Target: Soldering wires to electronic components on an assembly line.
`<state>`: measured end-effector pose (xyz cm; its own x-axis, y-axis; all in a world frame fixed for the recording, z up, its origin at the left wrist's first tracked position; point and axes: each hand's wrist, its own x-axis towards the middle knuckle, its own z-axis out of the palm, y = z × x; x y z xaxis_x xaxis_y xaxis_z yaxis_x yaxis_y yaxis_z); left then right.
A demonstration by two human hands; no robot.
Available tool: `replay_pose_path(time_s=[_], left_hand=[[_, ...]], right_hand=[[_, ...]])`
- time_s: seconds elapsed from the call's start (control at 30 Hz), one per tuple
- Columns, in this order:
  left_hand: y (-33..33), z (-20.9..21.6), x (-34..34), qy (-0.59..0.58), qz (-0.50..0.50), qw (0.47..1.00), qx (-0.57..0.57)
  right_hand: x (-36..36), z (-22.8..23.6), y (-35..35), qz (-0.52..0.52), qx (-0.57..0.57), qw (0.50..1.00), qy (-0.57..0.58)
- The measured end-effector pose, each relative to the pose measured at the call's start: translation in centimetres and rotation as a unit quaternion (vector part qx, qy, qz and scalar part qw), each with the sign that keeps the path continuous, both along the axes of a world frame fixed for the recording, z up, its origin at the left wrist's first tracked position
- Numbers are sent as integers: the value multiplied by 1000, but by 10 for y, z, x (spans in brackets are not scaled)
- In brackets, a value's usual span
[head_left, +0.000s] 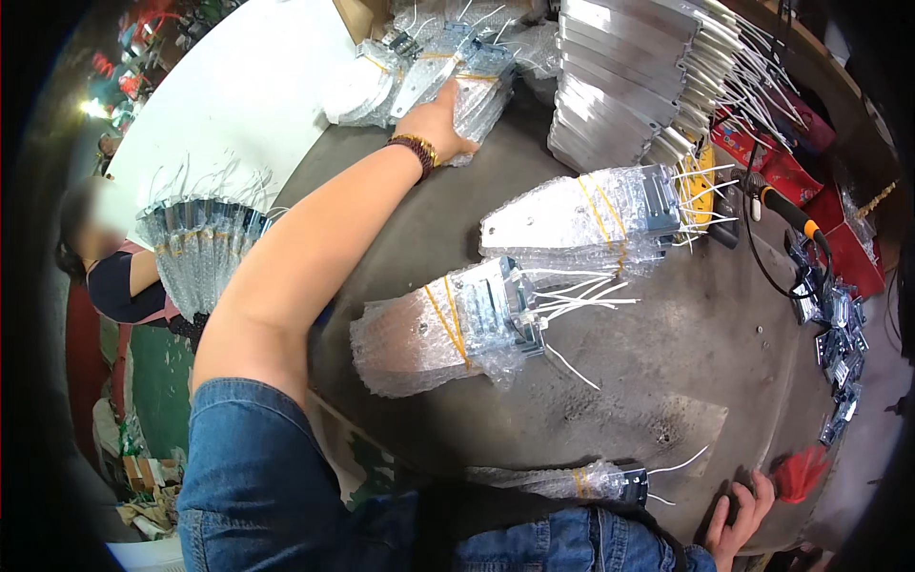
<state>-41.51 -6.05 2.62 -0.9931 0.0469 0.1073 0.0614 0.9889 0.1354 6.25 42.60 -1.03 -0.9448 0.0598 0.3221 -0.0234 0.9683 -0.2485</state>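
My left hand reaches to the far side of the table, its thumb apart from the fingers, gripping a bubble-wrapped bundle in a pile of similar ones. Some of its fingertips are hidden. Two more bubble-wrapped bundles of flat metal parts lie mid-table: the farther bundle and the nearer bundle, each with rubber bands and loose white wires. A thin wrapped bundle lies close to my body. At the near right edge, my right hand rests with curved, parted fingers and holds nothing, beside a red mesh piece.
A large stack of grey metal parts with white wires stands at the back right. Nearby are a black-and-orange handled tool, a red box and small metal pieces. Left, a person sits near a wrapped fan-shaped bundle at the white tabletop.
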Motion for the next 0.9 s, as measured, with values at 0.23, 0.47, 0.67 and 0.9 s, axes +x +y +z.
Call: replay_pose_path(time_s=[0.23, 0.47, 0.67, 0.9], left_hand=[[-18, 4, 5, 14, 13, 999, 41], [50, 103, 215, 129, -308, 901, 277], [101, 17, 375, -74, -433, 884, 161], [85, 16, 383, 41, -452, 865, 215]], right_hand=[[2, 4, -6, 28, -27, 999, 3], [-5, 12, -9, 18, 9, 999, 41], [-8, 17, -20, 45, -9, 995, 90], [26, 4, -13, -3, 44, 994, 98]])
